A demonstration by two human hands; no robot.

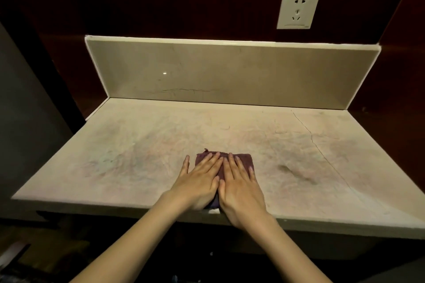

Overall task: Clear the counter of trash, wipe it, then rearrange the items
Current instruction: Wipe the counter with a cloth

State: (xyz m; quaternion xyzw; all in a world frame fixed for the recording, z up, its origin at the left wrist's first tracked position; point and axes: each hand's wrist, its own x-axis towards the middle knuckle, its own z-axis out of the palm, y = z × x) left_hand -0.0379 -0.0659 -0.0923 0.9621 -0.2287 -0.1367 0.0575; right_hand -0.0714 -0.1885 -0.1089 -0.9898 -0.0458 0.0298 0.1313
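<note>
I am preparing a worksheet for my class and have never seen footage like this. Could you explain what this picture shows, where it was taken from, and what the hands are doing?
There is no machine here. A camera worn on a person's head looks forward and down, so you see their own arms. The left hand and right hand lie flat, side by side, pressing a purple cloth onto a pale stone counter; neither curls round it. A dark smudge lies to the right. A wall socket sits above.

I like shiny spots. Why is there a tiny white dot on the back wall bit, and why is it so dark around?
Head view: the dot is a lamp's glare on the glossy backsplash; light falls on the counter, while the wood walls stay dim; edges bend from the wide lens.
</note>
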